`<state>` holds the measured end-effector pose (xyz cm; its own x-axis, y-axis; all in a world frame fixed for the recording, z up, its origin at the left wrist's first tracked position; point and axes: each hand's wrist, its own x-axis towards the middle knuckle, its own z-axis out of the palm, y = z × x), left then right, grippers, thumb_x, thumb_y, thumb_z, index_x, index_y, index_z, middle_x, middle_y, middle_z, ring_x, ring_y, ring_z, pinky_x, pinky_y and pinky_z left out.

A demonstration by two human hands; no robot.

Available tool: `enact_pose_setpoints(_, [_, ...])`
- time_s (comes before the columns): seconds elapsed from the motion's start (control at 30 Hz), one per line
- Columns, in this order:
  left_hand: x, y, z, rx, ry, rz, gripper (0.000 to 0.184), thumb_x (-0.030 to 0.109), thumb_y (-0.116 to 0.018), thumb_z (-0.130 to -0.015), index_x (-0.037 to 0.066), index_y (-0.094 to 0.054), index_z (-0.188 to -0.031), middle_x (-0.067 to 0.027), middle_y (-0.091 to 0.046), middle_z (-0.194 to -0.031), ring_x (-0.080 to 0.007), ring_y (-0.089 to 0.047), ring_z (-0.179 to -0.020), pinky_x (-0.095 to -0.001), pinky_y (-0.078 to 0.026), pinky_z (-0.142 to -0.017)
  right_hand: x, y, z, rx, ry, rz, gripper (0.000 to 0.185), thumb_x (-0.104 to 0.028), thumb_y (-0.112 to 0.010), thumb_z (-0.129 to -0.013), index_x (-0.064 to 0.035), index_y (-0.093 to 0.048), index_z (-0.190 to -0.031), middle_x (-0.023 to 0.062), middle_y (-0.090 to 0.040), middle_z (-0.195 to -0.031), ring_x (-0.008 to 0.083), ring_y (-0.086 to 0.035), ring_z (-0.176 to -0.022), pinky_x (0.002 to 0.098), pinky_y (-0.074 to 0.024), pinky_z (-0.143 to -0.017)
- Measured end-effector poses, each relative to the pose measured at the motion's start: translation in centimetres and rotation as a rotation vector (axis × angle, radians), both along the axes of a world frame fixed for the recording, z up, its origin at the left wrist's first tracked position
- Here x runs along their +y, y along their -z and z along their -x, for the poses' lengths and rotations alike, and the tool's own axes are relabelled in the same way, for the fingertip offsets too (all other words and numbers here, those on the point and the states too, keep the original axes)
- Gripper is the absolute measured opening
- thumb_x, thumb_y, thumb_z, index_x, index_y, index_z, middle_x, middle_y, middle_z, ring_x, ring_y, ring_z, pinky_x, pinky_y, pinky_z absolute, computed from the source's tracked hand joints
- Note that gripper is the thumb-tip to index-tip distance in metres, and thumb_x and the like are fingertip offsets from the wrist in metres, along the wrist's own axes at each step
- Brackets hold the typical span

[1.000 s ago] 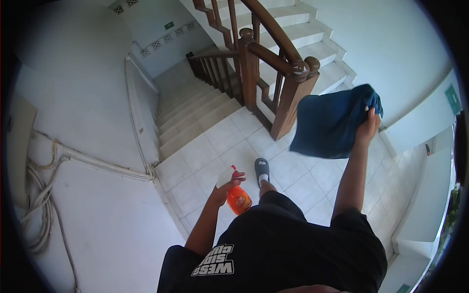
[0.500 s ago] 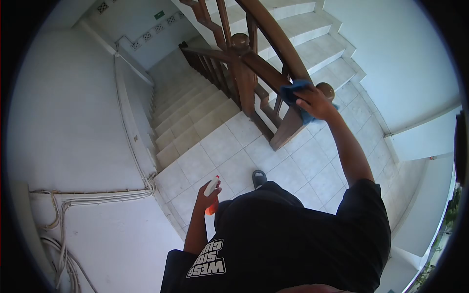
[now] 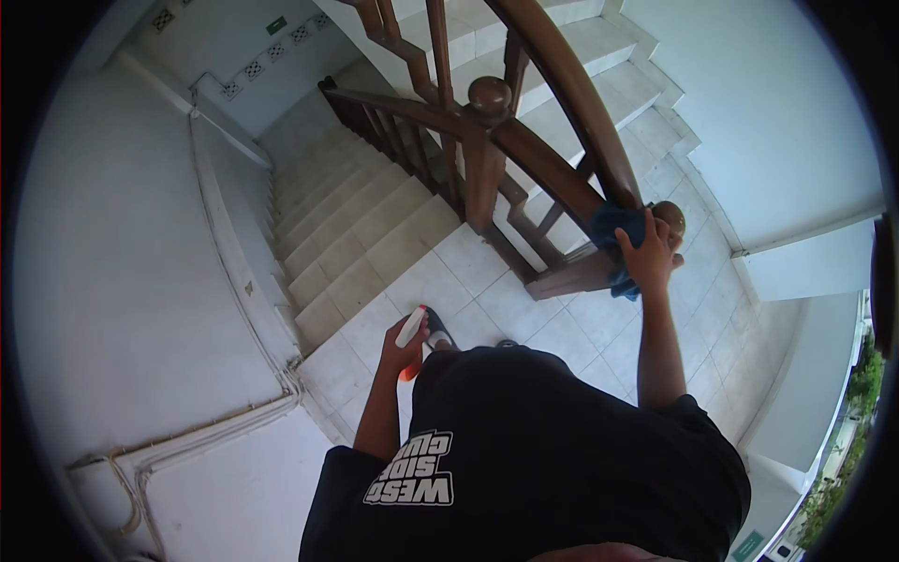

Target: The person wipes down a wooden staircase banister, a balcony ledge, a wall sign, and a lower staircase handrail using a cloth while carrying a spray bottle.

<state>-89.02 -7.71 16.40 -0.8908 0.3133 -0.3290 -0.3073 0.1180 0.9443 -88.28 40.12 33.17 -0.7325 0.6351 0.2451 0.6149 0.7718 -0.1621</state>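
My right hand [image 3: 649,253] presses a dark blue cloth [image 3: 618,228] against the top of the wooden newel post, beside its round brown knob [image 3: 668,218]. Part of the cloth hangs down the side of the post, below my palm. Low in front of my body, my left hand [image 3: 405,345] is wrapped round the neck of a spray bottle with a white head [image 3: 410,328] and an orange body [image 3: 409,372]. Most of the orange body is hidden behind the hand and my shirt.
A curved brown handrail [image 3: 571,84] climbs beside white upward steps [image 3: 599,89]. Tiled stairs [image 3: 356,244] go down at the left. Another post with a round knob [image 3: 489,96] stands at the rail corner. Cables [image 3: 215,418] run along the left wall. My feet are on the tiled floor [image 3: 449,281].
The cloth, earlier held spread out in the air, is now bunched on the post under my right hand. My left hand still holds the bottle, and my view has shifted closer to the railing.
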Motion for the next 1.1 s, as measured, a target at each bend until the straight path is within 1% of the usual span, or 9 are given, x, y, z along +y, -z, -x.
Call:
enact_pose_setpoints(0.33, [-0.6,-8.5,21.9,0.087,0.255,0.077,0.026,0.009,-0.065,-0.085,0.002,-0.065,-0.11,-0.0067,-0.07,-0.1,-0.0175,-0.065,-0.099,-0.0331,-0.049,-0.089,-1.6,0.1,3.0,-0.349,-0.01,-0.116,0.036,-0.034,-0.053,-0.096,-0.0171,-0.06,-0.127,0.006,-0.057,-0.131,0.0249,-0.037,-0.139,0.0651,-0.0222,-0.107])
enact_pose_setpoints(0.43, [0.8,-9.5,26.4,0.012,0.322,-0.06,0.028,0.006,-0.061,-0.084,0.002,-0.063,-0.112,-0.0074,-0.068,-0.103,-0.019,-0.065,-0.1,-0.0336,-0.049,-0.09,-1.1,2.0,3.6,-0.136,-0.004,-0.217,0.032,-0.032,-0.049,-0.099,-0.0167,-0.061,-0.124,0.0068,-0.064,-0.118,0.0254,-0.046,-0.132,0.0552,-0.0235,-0.111])
enact_pose_setpoints(0.6, [3.5,-14.3,29.6,-0.034,0.397,-0.228,0.03,0.004,-0.059,-0.085,0.001,-0.061,-0.114,-0.0087,-0.066,-0.108,-0.0213,-0.066,-0.101,-0.0345,-0.05,-0.088,-4.3,-0.2,8.6,0.783,0.273,0.285,0.048,-0.039,-0.034,-0.106,-0.0025,-0.056,-0.128,0.0206,-0.062,-0.118,0.0337,-0.057,-0.114,0.04,-0.0364,-0.104])
enact_pose_setpoints(0.7, [5.1,-16.3,32.2,-0.11,0.46,-0.232,0.031,0.004,-0.059,-0.085,0.002,-0.06,-0.115,-0.009,-0.066,-0.109,-0.0217,-0.066,-0.101,-0.0348,-0.051,-0.087,-7.0,-2.6,14.9,0.976,-0.085,0.38,0.055,-0.044,-0.033,-0.106,-0.0002,-0.05,-0.134,0.0183,-0.061,-0.119,0.0268,-0.056,-0.112,0.0362,-0.0376,-0.102])
enact_pose_setpoints(0.77, [6.1,-17.0,33.7,-0.126,0.499,-0.198,0.032,0.005,-0.06,-0.085,0.003,-0.06,-0.116,-0.009,-0.066,-0.108,-0.0217,-0.066,-0.101,-0.0348,-0.051,-0.087,-9.2,-4.2,19.7,0.761,-0.187,0.387,0.051,-0.039,-0.031,-0.106,-0.0053,-0.042,-0.143,0.0186,-0.051,-0.137,0.0296,-0.046,-0.13,0.0393,-0.0301,-0.111])
enact_pose_setpoints(0.83, [7.0,-17.3,35.2,-0.098,0.482,-0.133,0.021,0.013,-0.065,-0.083,0.008,-0.068,-0.103,-0.007,-0.068,-0.092,-0.0172,-0.064,-0.09,-0.0311,-0.047,-0.084,-10.5,-4.6,24.9,0.588,-0.462,0.243,0.044,-0.012,-0.042,-0.099,-0.004,-0.042,-0.142,0.0187,-0.044,-0.144,0.0335,-0.039,-0.136,0.0399,-0.0265,-0.115])
enact_pose_setpoints(0.9, [7.2,-15.7,37.0,-0.079,0.517,-0.07,0.025,0.011,-0.064,-0.084,0.006,-0.065,-0.108,-0.0076,-0.067,-0.098,-0.0184,-0.065,-0.095,-0.0326,-0.048,-0.085,-10.3,-1.2,30.0,0.482,-0.652,0.237,0.044,-0.016,-0.04,-0.102,-0.0084,-0.04,-0.145,0.0177,-0.041,-0.147,0.0355,-0.038,-0.137,0.0437,-0.0281,-0.115])
enact_pose_setpoints(1.03, [6.5,-14.2,39.1,-0.052,0.498,-0.014,0.025,0.012,-0.063,-0.085,0.003,-0.065,-0.109,-0.007,-0.068,-0.103,-0.0182,-0.065,-0.099,-0.0341,-0.047,-0.091,-11.2,1.0,37.9,0.451,-0.638,0.201,0.03,-0.016,-0.05,-0.096,-0.003,-0.059,-0.122,0.0201,-0.058,-0.126,0.0382,-0.049,-0.125,0.047,-0.0379,-0.106])
enact_pose_setpoints(1.1, [6.1,-13.4,40.4,-0.089,0.446,-0.047,0.025,0.013,-0.064,-0.085,0.003,-0.065,-0.108,-0.0063,-0.068,-0.103,-0.0179,-0.065,-0.1,-0.034,-0.046,-0.092,-11.4,-0.6,39.7,0.209,-0.484,0.347,0.026,-0.024,-0.051,-0.096,-0.0033,-0.066,-0.097,0.0189,-0.066,-0.104,0.0369,-0.062,-0.1,0.0497,-0.0468,-0.089])
